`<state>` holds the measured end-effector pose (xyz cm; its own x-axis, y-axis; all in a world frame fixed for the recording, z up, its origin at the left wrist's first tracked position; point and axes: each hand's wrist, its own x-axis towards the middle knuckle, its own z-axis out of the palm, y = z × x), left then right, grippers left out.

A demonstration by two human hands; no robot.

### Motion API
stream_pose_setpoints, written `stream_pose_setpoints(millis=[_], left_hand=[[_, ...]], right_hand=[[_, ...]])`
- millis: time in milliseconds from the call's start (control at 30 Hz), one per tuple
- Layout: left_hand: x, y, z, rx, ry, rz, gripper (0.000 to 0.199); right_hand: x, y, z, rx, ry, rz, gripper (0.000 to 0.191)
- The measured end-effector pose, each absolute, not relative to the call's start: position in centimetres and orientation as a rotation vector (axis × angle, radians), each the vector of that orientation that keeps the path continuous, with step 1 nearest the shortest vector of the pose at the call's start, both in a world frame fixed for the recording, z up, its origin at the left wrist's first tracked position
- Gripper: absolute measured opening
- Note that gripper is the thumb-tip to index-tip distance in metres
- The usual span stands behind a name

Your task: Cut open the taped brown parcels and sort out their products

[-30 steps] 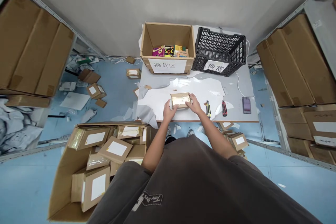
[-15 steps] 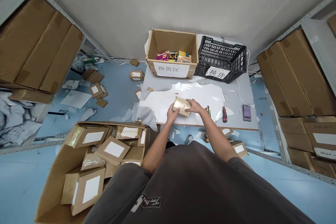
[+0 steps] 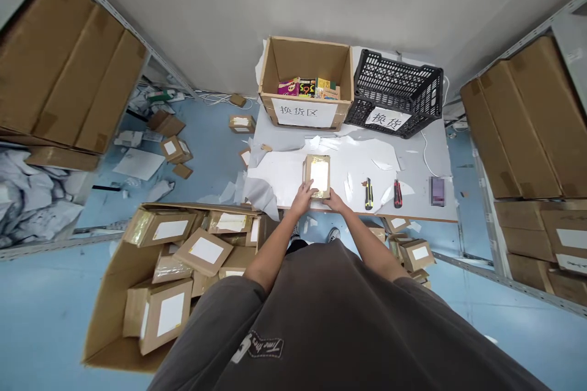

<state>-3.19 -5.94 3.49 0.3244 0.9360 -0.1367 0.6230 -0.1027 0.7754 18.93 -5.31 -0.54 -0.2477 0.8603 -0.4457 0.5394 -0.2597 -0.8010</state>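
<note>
"Near the front edge of the table (image 3: 417, 165), what's that?"
"A taped carton (image 3: 320, 172), white label up. Whether it rests there, I can't tell."
"And the hands?"
"Both clamped on it: left hand (image 3: 301, 199) at the near left corner, right hand (image 3: 334, 201) at the near right."
"Around it?"
"Yellow-and-black cutter (image 3: 369, 194) and red cutter (image 3: 397, 194) to the right; beyond, an open cardboard box (image 3: 312, 56) beside a black crate (image 3: 398, 80)."

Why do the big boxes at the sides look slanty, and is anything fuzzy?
Head view: a wide lens probably makes the side cartons slant; the phone-like screen looks blocky; the held box is clearer.
</note>
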Motion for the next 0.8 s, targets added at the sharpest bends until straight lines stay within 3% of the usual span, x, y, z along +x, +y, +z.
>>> stream_pose_setpoints(millis=[133, 333, 567, 667, 800], left_hand=[[-3.4, -7.7, 3.3, 1.802, 1.436, 0.47, 0.05], [-4.9, -3.6, 5.1, 1.843, 1.571, 0.467, 0.057], [-7.9, 9.3, 3.1, 2.064, 1.372, 0.091, 0.116], [-8.3, 11.2, 2.1, 1.988, 1.363, -0.033, 0.126], [-7.7, 9.6, 3.3, 1.918, 1.527, -0.123, 0.131]], right_hand=[[20.5, -6.3, -0.7, -1.711, -1.577, 1.607, 0.095], [27.7, -5.8, 0.2, -1.951, -1.522, 1.065, 0.072], [36.8, -5.0, -2.3, -2.375, -1.198, 0.888, 0.047], [37.7, -4.1, -4.1, -2.457, -1.171, 0.923, 0.049], [37.6, -3.2, -5.0, -2.431, -1.171, 1.003, 0.033]])
